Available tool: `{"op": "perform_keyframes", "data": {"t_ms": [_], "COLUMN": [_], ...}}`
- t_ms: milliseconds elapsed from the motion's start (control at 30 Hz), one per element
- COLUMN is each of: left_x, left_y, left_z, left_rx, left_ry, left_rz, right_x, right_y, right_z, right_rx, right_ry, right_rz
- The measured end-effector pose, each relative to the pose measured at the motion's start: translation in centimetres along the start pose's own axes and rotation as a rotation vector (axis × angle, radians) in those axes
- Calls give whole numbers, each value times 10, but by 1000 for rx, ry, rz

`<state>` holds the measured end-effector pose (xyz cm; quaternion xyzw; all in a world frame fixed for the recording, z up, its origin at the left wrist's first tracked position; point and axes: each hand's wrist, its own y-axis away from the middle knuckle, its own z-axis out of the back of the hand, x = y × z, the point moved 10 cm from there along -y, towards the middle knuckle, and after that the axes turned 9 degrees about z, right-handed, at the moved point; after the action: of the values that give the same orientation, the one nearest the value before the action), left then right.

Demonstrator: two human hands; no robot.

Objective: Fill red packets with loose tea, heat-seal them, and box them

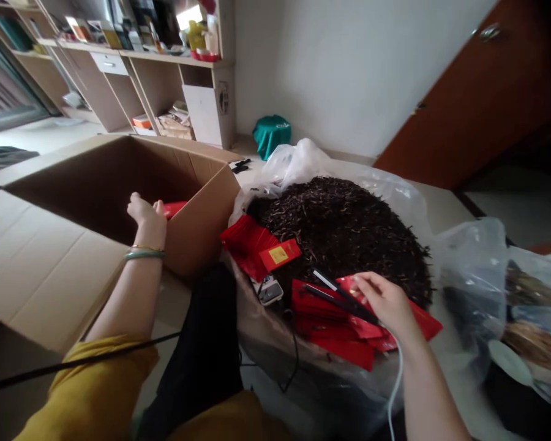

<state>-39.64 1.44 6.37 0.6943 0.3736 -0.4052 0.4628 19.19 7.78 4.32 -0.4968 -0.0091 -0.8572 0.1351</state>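
Yellow sleeve (92, 386) is showing closest; left hand (146, 211) is hanging in the box (202, 226), grip unclear. Right hand (383, 297), nearer the red packets (324, 318), is holding black tongs (356, 308) pointing left.

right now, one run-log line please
left hand: by red packet, at open brown cardboard box | right hand: holding black two-armed corded tool

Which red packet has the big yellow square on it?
The red packet lying across the bunch nearest the cardboard box. Its big yellow square faces up; the other red packets show mostly plain red.
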Motion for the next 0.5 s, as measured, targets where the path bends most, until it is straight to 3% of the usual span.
{"op": "perform_keyframes", "data": {"t_ms": [100, 200, 267, 333, 400, 500], "left_x": [12, 37, 64, 89, 106, 126], "left_y": [47, 130, 186, 232, 263, 293], "left_z": [-2, -33, -38, -34, -26, -19], "left_rx": [111, 561, 751, 865, 915, 1001], "left_ry": [12, -152, -313, -470, -535, -571], "left_rz": [-98, -332, -463, -618, -728, -781], "right_x": [10, 17, 17, 18, 31, 73], "right_y": [3, 15, 32, 54, 79, 129], "right_z": [-3, -1, 0, -3, -8, -5], "right_rx": [3, -59, -128, -160, -125, -55], "right_ry": [-22, -54, -99, -154, -188, -157], "right_rz": [1, 5, -9, -18, 4, 91]}}
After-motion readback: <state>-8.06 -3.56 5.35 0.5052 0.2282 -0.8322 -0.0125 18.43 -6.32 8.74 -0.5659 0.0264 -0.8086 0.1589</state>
